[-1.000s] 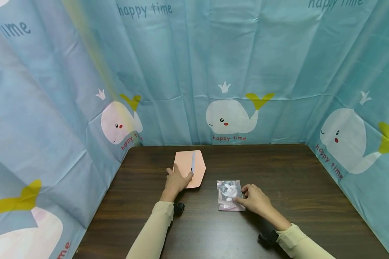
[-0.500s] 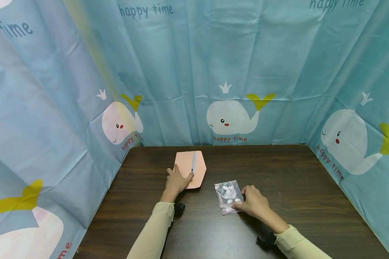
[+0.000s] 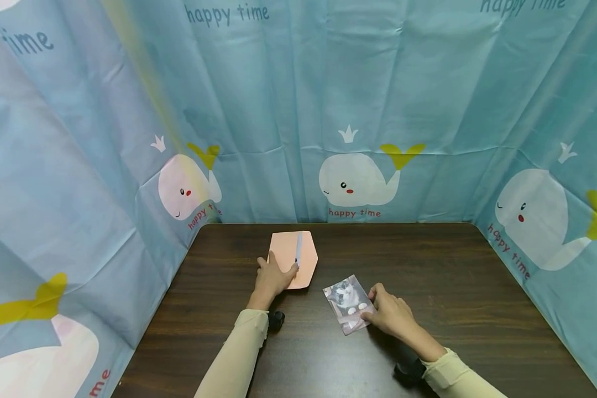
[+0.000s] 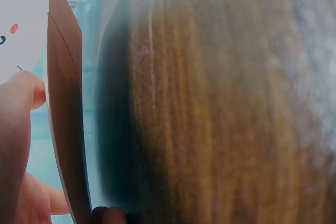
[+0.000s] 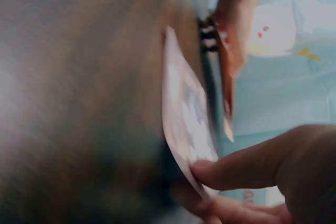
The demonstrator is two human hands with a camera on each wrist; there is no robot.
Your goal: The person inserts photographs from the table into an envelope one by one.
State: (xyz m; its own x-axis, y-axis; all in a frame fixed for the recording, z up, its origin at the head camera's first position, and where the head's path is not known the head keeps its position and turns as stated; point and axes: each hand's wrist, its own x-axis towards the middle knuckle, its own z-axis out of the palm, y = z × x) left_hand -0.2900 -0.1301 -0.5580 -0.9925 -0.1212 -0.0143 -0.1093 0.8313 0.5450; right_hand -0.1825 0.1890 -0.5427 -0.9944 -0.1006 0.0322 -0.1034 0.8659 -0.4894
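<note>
A pale pink envelope (image 3: pixel 307 257) with a bluish strip down its face is held by my left hand (image 3: pixel 272 281) at the back left of the table. In the left wrist view the envelope (image 4: pixel 69 98) appears nearly edge-on, raised off the wood, with the thumb on one side and a fingertip past its other edge. My right hand (image 3: pixel 394 315) pinches a cat photo card (image 3: pixel 345 300) by its right edge. The right wrist view has the card (image 5: pixel 184 103) tilted between thumb and fingers, its far end pointing toward the envelope (image 5: pixel 227 85). A gap separates card and envelope.
Dark wood-grain table (image 3: pixel 453 276) spreads beneath both hands. A blue curtain (image 3: pixel 298 110) printed with whales hangs along its back and sides. Black wrist straps (image 3: pixel 410 370) sit at the sleeve cuffs.
The cat photo card has turned counterclockwise in my right hand, and its far end has swung left toward the envelope. My left hand and the envelope have stayed in place.
</note>
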